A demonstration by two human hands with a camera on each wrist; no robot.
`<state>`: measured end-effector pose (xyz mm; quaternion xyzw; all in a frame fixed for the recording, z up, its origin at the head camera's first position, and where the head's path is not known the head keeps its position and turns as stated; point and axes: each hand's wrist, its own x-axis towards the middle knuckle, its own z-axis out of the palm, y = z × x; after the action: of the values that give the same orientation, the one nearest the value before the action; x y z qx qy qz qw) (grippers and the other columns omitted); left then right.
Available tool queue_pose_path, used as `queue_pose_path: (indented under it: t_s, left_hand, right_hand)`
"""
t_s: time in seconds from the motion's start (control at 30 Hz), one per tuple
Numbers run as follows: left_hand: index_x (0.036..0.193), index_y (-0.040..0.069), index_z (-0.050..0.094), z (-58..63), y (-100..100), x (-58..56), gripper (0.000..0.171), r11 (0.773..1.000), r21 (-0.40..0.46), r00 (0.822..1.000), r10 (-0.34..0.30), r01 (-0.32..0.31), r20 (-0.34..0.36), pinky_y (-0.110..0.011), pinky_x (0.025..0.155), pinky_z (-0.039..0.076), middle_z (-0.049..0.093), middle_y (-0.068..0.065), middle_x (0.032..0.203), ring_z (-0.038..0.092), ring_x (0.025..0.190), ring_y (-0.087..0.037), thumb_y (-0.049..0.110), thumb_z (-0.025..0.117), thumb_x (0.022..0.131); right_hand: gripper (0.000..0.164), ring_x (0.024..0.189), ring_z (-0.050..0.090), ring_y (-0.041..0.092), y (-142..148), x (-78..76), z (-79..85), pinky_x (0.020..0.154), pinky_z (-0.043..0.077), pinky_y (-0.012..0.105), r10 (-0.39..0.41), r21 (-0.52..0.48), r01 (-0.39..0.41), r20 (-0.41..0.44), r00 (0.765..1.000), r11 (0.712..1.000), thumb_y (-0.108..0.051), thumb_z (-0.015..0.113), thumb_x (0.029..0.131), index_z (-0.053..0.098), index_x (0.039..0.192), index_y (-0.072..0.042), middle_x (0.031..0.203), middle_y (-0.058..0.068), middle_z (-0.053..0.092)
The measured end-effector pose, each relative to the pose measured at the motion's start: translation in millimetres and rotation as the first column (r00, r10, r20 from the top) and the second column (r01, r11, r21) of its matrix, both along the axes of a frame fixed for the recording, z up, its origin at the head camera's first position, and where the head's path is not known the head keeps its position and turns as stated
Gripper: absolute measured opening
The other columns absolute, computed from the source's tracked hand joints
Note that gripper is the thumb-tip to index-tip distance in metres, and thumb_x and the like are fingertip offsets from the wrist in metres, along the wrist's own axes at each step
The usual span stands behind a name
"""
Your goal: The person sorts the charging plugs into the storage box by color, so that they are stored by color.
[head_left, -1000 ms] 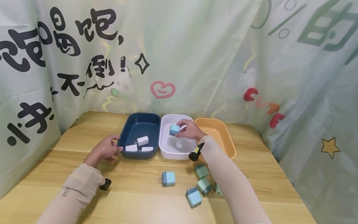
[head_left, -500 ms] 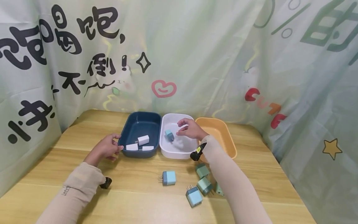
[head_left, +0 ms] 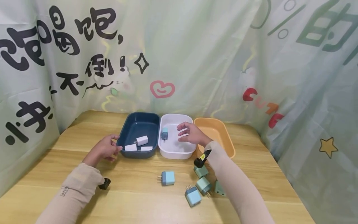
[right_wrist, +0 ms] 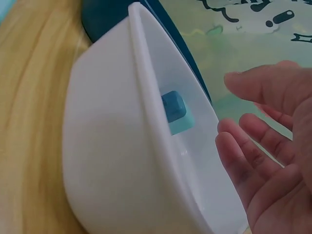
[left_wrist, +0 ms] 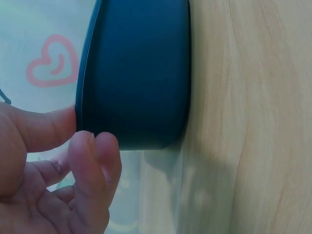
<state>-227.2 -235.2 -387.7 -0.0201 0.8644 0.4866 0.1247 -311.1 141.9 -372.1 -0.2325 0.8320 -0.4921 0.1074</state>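
My left hand (head_left: 106, 147) holds the near left rim of the navy blue tray (head_left: 139, 116), thumb and fingertips right at its edge. In the left wrist view the fingers (left_wrist: 92, 156) overlap the tray's outer wall. Over the white tray (head_left: 177, 155) hovers my right hand (head_left: 191, 133), fingers loosely bent and apart with nothing between them. A two-tone blue plug charger (head_left: 164, 133) lies inside the white tray against its left wall; the right wrist view shows the same charger (right_wrist: 175, 107) past the rim, away from the fingertips. Several white chargers (head_left: 142, 141) lie in the navy tray.
An orange tray (head_left: 223, 130) stands right of the white one, partly behind my right wrist. In front of the trays lie a blue charger (head_left: 167, 178), another blue charger (head_left: 193, 196) and green chargers (head_left: 203, 185), one partly hidden by my right sleeve. A printed curtain (head_left: 195, 62) hangs behind.
My right hand has let go of the blue charger, which dropped into the white tray and came to rest at its left wall. That hand has shifted slightly right; the left stays put.
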Motion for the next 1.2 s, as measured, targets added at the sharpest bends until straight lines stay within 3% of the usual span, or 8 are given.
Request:
queue_pose_path:
  t_s: [0.57,0.83,1.03,1.2]
  left_hand:
    - [0.145,-0.006,0.026,0.8,0,0.3,0.063,1.000,-0.014,1.000,-0.004,0.004,-0.003,-0.037,0.057,0.057,0.048,-0.021,0.103,0.057,0.076,-0.025,0.003,0.060,0.094]
    - [0.146,-0.006,0.026,1.0,2,0.8,0.062,1.000,-0.005,1.000,-0.002,0.002,0.005,-0.037,0.057,0.057,0.048,-0.020,0.103,0.057,0.078,-0.026,0.004,0.060,0.094]
    - [0.146,-0.006,0.025,1.3,3,0.7,0.063,1.000,-0.009,1.000,-0.004,0.004,0.015,-0.038,0.058,0.057,0.048,-0.020,0.101,0.057,0.080,-0.029,0.005,0.060,0.095]
    - [0.146,-0.005,0.024,0.8,2,0.0,0.063,1.000,-0.005,1.000,0.001,-0.001,0.016,-0.038,0.059,0.057,0.048,-0.020,0.101,0.057,0.080,-0.028,0.005,0.059,0.095]
  right_hand:
    - [0.051,0.108,0.059,0.041,11,39.9,-4.7,0.093,0.050,0.045,0.094,-0.043,-0.094,0.001,0.996,0.995,0.007,0.076,0.078,0.050,0.122,0.009,0.120,0.027,0.055]
    - [0.052,0.104,0.063,0.031,17,62.9,-10.4,0.090,0.052,0.039,0.132,-0.085,-0.130,0.024,0.991,0.988,-0.001,0.080,0.077,0.053,0.121,0.004,0.116,0.022,0.059]
    - [0.045,0.104,0.063,0.033,19,75.9,-18.6,0.090,0.052,0.040,0.238,-0.131,-0.236,-0.001,0.971,0.963,0.004,0.077,0.079,0.054,0.118,0.006,0.116,0.027,0.057]
    - [0.045,0.108,0.057,0.045,13,82.1,-26.7,0.092,0.051,0.043,0.326,-0.123,-0.323,0.010,0.945,0.939,0.005,0.076,0.079,0.053,0.118,0.007,0.115,0.029,0.057]
